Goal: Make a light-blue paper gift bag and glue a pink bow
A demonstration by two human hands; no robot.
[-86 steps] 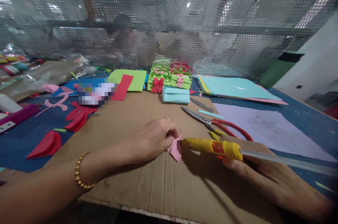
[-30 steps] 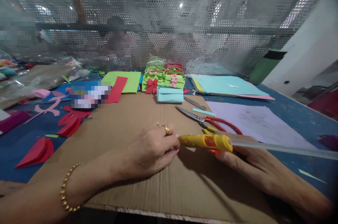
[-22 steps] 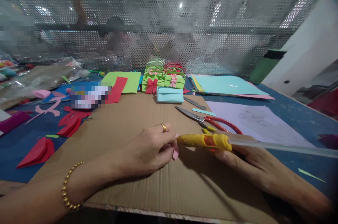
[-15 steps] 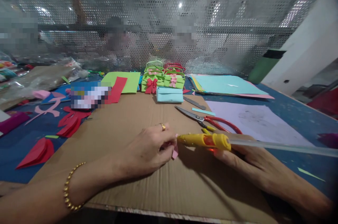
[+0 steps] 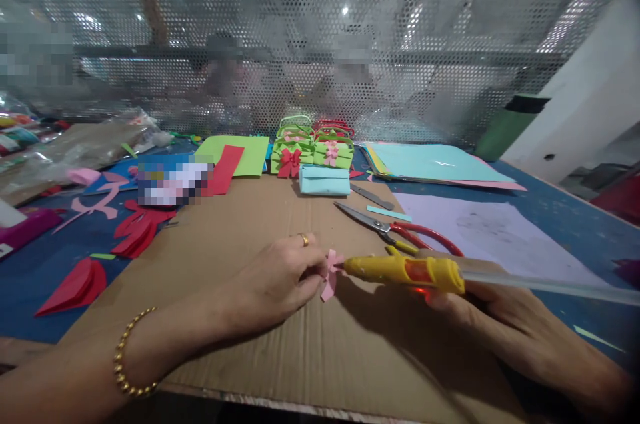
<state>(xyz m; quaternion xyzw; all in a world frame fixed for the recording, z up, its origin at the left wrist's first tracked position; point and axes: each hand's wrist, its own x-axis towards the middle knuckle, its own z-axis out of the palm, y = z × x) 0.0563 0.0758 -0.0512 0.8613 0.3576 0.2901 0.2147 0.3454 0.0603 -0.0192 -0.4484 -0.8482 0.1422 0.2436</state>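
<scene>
Between the fingertips of my left hand (image 5: 285, 277) is a small pink paper bow (image 5: 329, 277), pinched at its left side just above the cardboard. My right hand (image 5: 485, 311) is closed around a yellow hot glue gun (image 5: 405, 272), whose grip is mostly hidden by the fingers. The nozzle points left and meets or nearly meets the bow; contact is hard to tell. A clear glue stick (image 5: 540, 285) runs out of the gun's rear. Behind the gun lie red-handled scissors (image 5: 385, 224). A light blue folded paper piece (image 5: 325, 181) stands beyond my hands.
Cardboard (image 5: 240, 357) covers the table before me. Green paper baskets (image 5: 293, 151) with bows stand at the back. Coloured sheets (image 5: 440, 161) and lilac paper (image 5: 500, 231) lie right. Red paper pieces (image 5: 75, 287) lie left. A green bottle (image 5: 510, 127) stands far right.
The glue gun has shifted slightly right, its nozzle still by the bow. My left fingers have drawn a little left, and more of the pink bow shows.
</scene>
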